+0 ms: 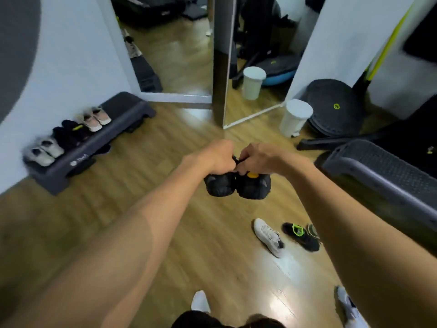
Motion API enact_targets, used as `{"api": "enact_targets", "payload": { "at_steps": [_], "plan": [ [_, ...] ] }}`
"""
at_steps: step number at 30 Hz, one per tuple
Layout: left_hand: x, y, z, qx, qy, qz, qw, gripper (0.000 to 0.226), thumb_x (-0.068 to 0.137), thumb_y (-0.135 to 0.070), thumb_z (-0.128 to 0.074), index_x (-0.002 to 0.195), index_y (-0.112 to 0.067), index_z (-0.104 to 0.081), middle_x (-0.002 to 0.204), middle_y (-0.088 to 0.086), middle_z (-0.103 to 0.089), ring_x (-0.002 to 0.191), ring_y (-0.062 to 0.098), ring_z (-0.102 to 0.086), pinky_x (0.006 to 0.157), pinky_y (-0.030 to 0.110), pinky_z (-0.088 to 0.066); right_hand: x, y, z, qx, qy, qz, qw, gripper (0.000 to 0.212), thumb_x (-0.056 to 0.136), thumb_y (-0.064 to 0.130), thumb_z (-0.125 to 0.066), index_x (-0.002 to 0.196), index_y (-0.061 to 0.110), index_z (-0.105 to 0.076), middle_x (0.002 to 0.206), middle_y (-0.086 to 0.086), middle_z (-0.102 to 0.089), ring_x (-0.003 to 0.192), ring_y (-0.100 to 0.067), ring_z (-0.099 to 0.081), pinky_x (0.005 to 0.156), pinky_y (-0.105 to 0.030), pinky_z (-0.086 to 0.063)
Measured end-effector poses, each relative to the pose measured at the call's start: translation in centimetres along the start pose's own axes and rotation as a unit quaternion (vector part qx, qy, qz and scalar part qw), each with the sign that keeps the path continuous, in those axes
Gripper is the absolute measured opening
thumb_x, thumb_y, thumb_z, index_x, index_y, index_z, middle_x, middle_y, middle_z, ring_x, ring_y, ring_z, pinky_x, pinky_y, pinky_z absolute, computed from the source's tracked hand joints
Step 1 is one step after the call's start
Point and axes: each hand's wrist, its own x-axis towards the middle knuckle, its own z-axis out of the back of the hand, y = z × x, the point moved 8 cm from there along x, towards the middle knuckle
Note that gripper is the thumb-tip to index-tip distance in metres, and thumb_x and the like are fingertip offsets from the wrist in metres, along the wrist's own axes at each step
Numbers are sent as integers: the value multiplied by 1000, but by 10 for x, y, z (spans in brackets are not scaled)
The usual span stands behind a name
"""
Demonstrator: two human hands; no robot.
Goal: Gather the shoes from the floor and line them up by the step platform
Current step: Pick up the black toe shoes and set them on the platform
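1. Head view, centre: left hand [218, 156] and right hand [256, 158] each closed on one of a pair of black shoes [237, 185], held side by side above the floor [142, 197].
2. Left of frame: step platform [99, 143] by the wall, three pairs lined up on it.
3. Lower right: white shoe [268, 236] and black-green shoe [301, 235] lying on the floor, near each other.

Eleven shoes [236, 185], two step platforms [94, 143], two bins [295, 117].
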Motion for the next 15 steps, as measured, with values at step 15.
{"api": "enact_targets", "payload": {
  "at_steps": [15],
  "plan": [
    [-9,292,130,-95,-32,203,974,24,76,-22,-78,78,-10,-58,71,4,-59,62,19,-57,44,24,-38,203,276,-27,-100,115,193,969,24,86,29,-62,100,9,-66,92,-8,-66,58,-17,-62,45,-17,-45]
  ]
}}
